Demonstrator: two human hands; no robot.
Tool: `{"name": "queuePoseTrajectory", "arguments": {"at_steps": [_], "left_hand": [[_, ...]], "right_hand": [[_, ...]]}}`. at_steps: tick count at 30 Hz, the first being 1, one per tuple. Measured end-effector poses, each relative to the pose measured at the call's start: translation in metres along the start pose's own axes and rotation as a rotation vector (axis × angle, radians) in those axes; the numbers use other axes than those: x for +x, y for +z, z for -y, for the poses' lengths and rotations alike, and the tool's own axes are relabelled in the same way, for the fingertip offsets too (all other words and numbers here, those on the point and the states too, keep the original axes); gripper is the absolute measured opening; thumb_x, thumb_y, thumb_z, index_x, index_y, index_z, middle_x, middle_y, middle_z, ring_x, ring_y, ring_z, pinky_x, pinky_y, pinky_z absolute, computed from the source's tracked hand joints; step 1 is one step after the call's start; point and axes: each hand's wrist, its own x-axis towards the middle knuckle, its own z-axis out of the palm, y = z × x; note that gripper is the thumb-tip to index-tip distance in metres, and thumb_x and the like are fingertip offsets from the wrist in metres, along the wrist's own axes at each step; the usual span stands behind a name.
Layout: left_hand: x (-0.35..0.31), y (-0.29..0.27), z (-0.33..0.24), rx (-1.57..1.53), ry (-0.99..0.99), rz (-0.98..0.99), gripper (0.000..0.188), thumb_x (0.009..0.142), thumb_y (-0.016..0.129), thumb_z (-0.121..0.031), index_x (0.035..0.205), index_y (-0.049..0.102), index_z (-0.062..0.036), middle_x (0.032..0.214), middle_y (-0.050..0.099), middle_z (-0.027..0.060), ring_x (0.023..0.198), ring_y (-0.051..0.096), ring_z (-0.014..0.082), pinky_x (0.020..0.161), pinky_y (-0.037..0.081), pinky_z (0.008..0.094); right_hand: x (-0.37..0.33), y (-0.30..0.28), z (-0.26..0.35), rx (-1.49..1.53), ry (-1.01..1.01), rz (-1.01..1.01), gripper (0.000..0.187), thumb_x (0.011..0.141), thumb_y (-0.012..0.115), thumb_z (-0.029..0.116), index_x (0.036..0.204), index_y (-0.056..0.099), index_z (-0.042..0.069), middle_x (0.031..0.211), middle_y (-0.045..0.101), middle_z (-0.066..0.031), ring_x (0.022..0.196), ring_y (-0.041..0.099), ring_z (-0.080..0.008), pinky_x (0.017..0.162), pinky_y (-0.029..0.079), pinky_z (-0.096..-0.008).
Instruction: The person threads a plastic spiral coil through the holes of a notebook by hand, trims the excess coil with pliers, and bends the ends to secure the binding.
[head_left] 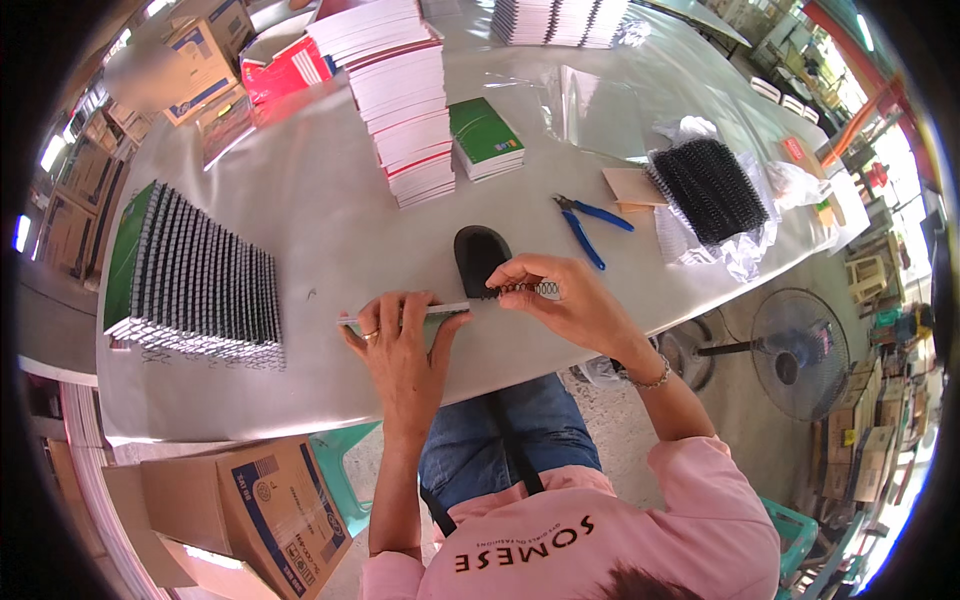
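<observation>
My left hand (405, 350) is closed on a thin notebook (452, 309), held on edge at the table's near side with its pale page edge up. Between the fingertips of my right hand (565, 290) is a black spiral binding coil (545, 288), lying roughly level with one end near the notebook's right corner. Whether the coil enters the notebook's holes I cannot tell. Just beyond my right fingers sits a black, rounded object (477, 250). Blue-handled cutting pliers (590, 214) lie beyond my right hand. A bundle of black coils (705, 190) rests on crumpled plastic at the right.
At the left stands a row of spiral-bound notebooks (205, 280) with green covers. Tall stacks of unbound notebooks (405, 110) and a short green-covered pile (487, 135) stand farther back. A cardboard box (270, 510) is below the near-left edge; a fan (790, 355) is at the right.
</observation>
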Motion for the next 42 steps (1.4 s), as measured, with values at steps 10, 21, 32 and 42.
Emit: {"name": "queuePoseTrajectory", "arguments": {"at_steps": [10, 21, 32, 42], "left_hand": [[0.002, 0.000, -0.003, -0.004, 0.006, 0.005, 0.030, 0.084, 0.074, -0.033, 0.103, 0.062, -0.0124, 0.100, 0.055, 0.0011, 0.105, 0.047, 0.0259, 0.097, 0.028, 0.0488], [0.005, -0.001, -0.004, 0.034, -0.012, 0.005, 0.022, 0.088, 0.070, -0.026, 0.105, 0.062, -0.0137, 0.099, 0.054, 0.0017, 0.105, 0.048, 0.0259, 0.094, 0.029, 0.0506], [0.004, 0.000, -0.004, 0.028, -0.021, -0.012, 0.023, 0.088, 0.070, -0.027, 0.104, 0.062, -0.0142, 0.100, 0.055, 0.0011, 0.105, 0.048, 0.0264, 0.092, 0.030, 0.0510], [0.006, 0.002, -0.004, 0.014, -0.016, -0.026, 0.024, 0.087, 0.071, -0.029, 0.103, 0.060, -0.0141, 0.099, 0.054, 0.0009, 0.104, 0.048, 0.0260, 0.090, 0.029, 0.0500]], "right_hand": [[0.005, 0.015, -0.010, -0.129, -0.150, -0.027, 0.016, 0.090, 0.062, 0.000, 0.105, 0.066, -0.003, 0.092, 0.070, -0.0146, 0.078, 0.065, -0.0255, 0.072, 0.050, -0.0345], [0.006, 0.018, -0.007, -0.022, -0.221, 0.120, 0.016, 0.091, 0.060, -0.002, 0.105, 0.052, 0.000, 0.090, 0.062, -0.0142, 0.078, 0.061, -0.0307, 0.073, 0.048, -0.0362], [0.007, 0.024, -0.003, -0.415, -0.193, -0.086, 0.019, 0.094, 0.060, 0.008, 0.104, 0.044, 0.005, 0.091, 0.059, -0.0155, 0.086, 0.059, -0.0386, 0.074, 0.043, -0.0467], [0.011, 0.026, -0.016, -0.442, -0.312, -0.060, 0.013, 0.094, 0.059, 0.010, 0.104, 0.053, 0.007, 0.093, 0.057, -0.0107, 0.094, 0.057, -0.0316, 0.085, 0.041, -0.0435]]}}
